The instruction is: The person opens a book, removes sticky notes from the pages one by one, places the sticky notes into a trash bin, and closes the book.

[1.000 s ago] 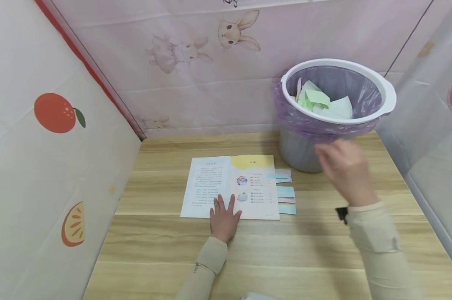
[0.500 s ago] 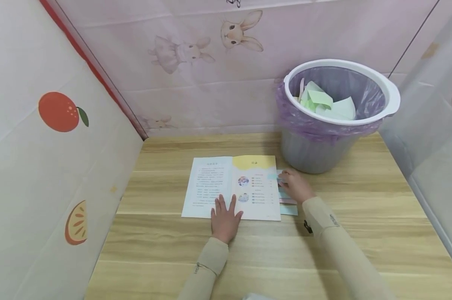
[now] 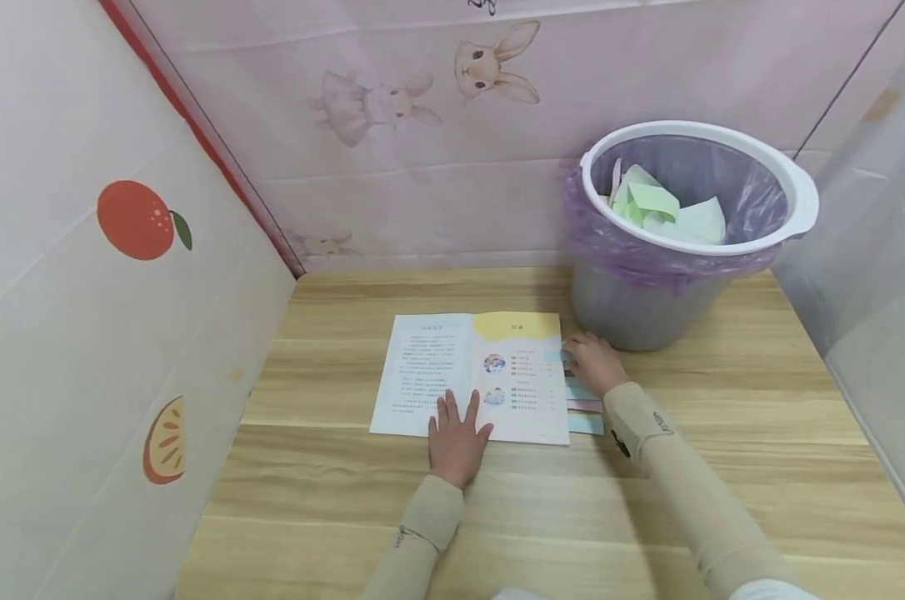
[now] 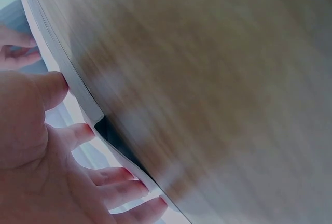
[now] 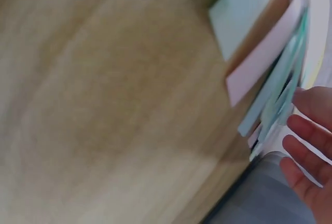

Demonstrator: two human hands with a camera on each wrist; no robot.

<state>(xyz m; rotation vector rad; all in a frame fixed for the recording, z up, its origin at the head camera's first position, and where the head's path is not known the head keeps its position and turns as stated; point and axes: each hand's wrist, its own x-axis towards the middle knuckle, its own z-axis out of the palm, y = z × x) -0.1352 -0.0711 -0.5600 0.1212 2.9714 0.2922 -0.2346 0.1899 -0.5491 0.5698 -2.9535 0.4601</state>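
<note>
An open booklet [image 3: 527, 425] lies flat on the wooden table, its left page pale blue and its right page topped with yellow. My left hand [image 3: 456, 446] rests on the lower middle of it, fingers spread. Several blue and pink sticky notes [image 3: 586, 424] stick out past the right edge. At the upper ones is my right hand [image 3: 597, 365], its thumb and fingertips pinching a blue sticky note [image 3: 556, 355]. The right wrist view shows the thumb against layered blue strips [image 5: 275, 92], with a pink strip [image 5: 264, 58] beside them.
A grey bin [image 3: 640, 308] with a white rim and purple liner stands at the back right, just behind my right hand. Green and white paper pieces [image 3: 655, 204] lie inside it. Printed cloth walls [image 3: 392, 208] enclose the wooden table [image 3: 332, 492].
My right hand has come down from in front of the bin to the sticky notes at the booklet's right edge and taken hold there. The left hand has stayed on the booklet.
</note>
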